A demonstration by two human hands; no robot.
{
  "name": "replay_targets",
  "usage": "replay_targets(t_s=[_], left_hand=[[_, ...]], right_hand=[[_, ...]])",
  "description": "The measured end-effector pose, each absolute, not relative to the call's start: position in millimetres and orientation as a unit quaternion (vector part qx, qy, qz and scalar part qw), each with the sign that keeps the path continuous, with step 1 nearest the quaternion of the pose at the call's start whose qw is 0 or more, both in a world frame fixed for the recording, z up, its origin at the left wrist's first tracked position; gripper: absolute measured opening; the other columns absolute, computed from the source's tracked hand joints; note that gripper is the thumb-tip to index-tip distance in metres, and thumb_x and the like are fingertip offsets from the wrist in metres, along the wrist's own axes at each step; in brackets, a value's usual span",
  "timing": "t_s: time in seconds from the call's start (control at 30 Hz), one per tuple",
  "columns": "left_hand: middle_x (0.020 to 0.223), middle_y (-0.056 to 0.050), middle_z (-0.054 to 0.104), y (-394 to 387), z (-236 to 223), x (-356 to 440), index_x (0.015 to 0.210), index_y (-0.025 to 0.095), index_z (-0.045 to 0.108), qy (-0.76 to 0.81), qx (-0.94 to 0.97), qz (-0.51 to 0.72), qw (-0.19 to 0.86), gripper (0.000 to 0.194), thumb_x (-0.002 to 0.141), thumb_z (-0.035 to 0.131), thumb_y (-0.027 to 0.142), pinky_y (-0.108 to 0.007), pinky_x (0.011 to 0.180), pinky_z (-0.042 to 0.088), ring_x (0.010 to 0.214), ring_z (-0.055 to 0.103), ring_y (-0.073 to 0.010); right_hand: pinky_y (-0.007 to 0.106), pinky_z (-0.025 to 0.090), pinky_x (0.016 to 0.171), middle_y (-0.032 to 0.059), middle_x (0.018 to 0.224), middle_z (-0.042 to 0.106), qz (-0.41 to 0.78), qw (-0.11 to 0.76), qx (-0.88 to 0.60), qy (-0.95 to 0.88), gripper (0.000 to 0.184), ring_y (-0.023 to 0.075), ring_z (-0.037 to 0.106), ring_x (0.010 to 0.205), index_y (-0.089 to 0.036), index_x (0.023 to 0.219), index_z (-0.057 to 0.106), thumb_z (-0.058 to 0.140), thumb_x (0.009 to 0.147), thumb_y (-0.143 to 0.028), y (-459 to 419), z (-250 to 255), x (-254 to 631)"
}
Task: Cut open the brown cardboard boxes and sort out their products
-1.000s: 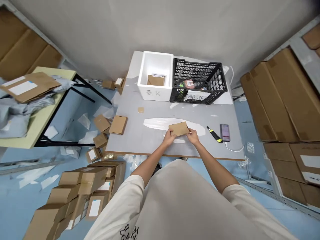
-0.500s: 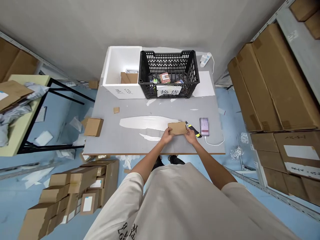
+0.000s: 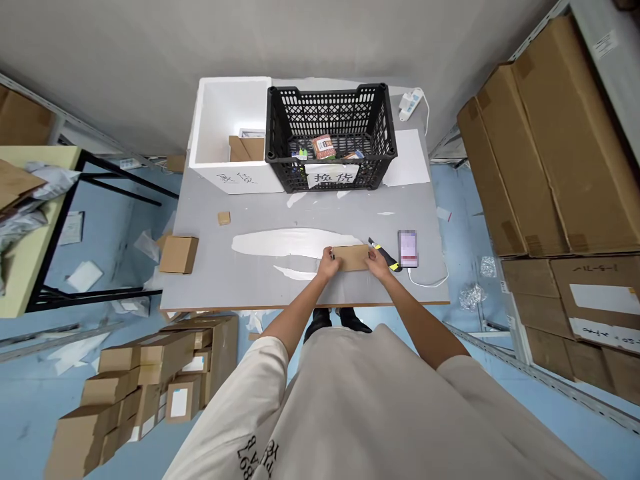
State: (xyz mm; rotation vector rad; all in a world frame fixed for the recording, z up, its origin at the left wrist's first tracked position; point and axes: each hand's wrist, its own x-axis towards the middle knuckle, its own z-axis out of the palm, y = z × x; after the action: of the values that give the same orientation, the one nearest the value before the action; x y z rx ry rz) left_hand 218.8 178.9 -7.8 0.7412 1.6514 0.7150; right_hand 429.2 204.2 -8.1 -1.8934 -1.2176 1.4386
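A small flat cardboard box (image 3: 351, 258) is held between both hands near the table's front edge. My left hand (image 3: 328, 264) grips its left end, fingers closed on it. At the opposite end, my right hand (image 3: 378, 263) is closed around the edge. Just past the right hand lies a black and yellow utility knife (image 3: 386, 256) on the tabletop. Beside the knife is a phone (image 3: 408, 249) with a lit screen and a white cable plugged in. Whether the box has anything inside cannot be seen.
On the grey table (image 3: 300, 210) stand a white foam box (image 3: 235, 175) and a black plastic crate (image 3: 330, 180) with small packages inside. A cardboard box (image 3: 179, 255) and a small brown piece (image 3: 224, 218) sit left. Stacked cartons (image 3: 575, 133) rise at right; more boxes (image 3: 150, 373) lie on the floor.
Both hands have shifted slightly left with the cardboard box, which now looks more level. The head view has moved a little. The utility knife and phone stay on the table.
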Motion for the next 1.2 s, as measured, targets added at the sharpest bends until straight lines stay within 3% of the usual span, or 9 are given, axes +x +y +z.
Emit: replay_targets(t_s=[0.17, 0.37, 0.57, 0.7, 0.83, 1.0, 1.2], left_hand=[[0.141, -0.014, 0.056, 180.8, 3.4, 207.3, 0.146, 0.023, 0.036, 0.686, 0.303, 0.324, 0.576, 0.076, 0.076, 0.067, 0.023, -0.034, 0.096, 0.049, 0.118, 0.062, -0.0224], [0.14, -0.013, 0.056, 182.9, 34.2, 179.1, 0.142, 0.024, 0.043, 0.685, 0.327, 0.382, 0.527, 0.061, 0.085, 0.063, 0.028, -0.033, 0.099, 0.049, 0.125, 0.058, -0.0223], [0.108, -0.008, 0.067, 168.1, 20.6, 165.8, 0.125, 0.02, 0.056, 0.719, 0.331, 0.364, 0.491, 0.042, 0.088, 0.063, 0.038, -0.033, 0.094, 0.049, 0.1, 0.064, -0.0196], [0.095, -0.004, 0.066, 163.0, 1.4, 160.8, 0.115, 0.021, 0.063, 0.722, 0.353, 0.344, 0.485, 0.032, 0.087, 0.065, 0.037, -0.032, 0.09, 0.05, 0.089, 0.063, -0.0178], [0.103, -0.006, 0.066, 169.5, -3.7, 156.7, 0.125, 0.021, 0.061, 0.716, 0.363, 0.341, 0.489, 0.041, 0.086, 0.065, 0.034, -0.032, 0.088, 0.051, 0.087, 0.063, -0.0174], [0.114, -0.01, 0.066, 173.7, 4.6, 155.3, 0.134, 0.02, 0.061, 0.718, 0.384, 0.31, 0.49, 0.052, 0.085, 0.066, 0.038, -0.038, 0.099, 0.047, 0.099, 0.065, -0.0222], [0.117, -0.01, 0.069, 174.1, 15.7, 162.0, 0.116, 0.022, 0.067, 0.693, 0.397, 0.327, 0.504, 0.031, 0.091, 0.058, 0.038, -0.038, 0.102, 0.046, 0.107, 0.064, -0.0245]], right_hand=[[0.04, 0.055, 0.097, 0.0123, 0.128, 0.067, 0.561, 0.247, -0.662, -0.431, 0.064, 0.0253, 0.068, 0.11, -0.019, 0.138, 0.056, 0.065, 0.076, -0.03, 206.4, 8.0, 411.9], [0.038, 0.052, 0.099, 0.0138, 0.135, 0.061, 0.556, 0.303, -0.649, -0.422, 0.076, 0.025, 0.064, 0.115, -0.02, 0.146, 0.047, 0.069, 0.077, -0.043, 212.0, 25.0, 398.1], [0.04, 0.052, 0.095, 0.0094, 0.108, 0.067, 0.504, 0.27, -0.677, -0.464, 0.068, 0.0235, 0.066, 0.098, -0.017, 0.137, 0.058, 0.06, 0.082, -0.058, 197.3, 9.7, 394.4], [0.04, 0.05, 0.099, 0.0076, 0.105, 0.068, 0.475, 0.257, -0.682, -0.494, 0.059, 0.0228, 0.065, 0.099, -0.02, 0.125, 0.067, 0.058, 0.082, -0.059, 190.8, -5.3, 396.7], [0.04, 0.049, 0.1, 0.008, 0.106, 0.069, 0.467, 0.253, -0.687, -0.496, 0.058, 0.0234, 0.064, 0.102, -0.02, 0.124, 0.068, 0.058, 0.083, -0.059, 195.0, -5.9, 395.9], [0.038, 0.049, 0.099, 0.0095, 0.116, 0.067, 0.48, 0.245, -0.681, -0.496, 0.06, 0.0217, 0.065, 0.099, -0.02, 0.135, 0.061, 0.056, 0.086, -0.054, 197.8, 3.0, 390.8], [0.04, 0.047, 0.105, 0.0088, 0.129, 0.065, 0.485, 0.257, -0.671, -0.499, 0.047, 0.0216, 0.065, 0.107, -0.022, 0.123, 0.068, 0.053, 0.088, -0.05, 196.8, 10.2, 389.9]])
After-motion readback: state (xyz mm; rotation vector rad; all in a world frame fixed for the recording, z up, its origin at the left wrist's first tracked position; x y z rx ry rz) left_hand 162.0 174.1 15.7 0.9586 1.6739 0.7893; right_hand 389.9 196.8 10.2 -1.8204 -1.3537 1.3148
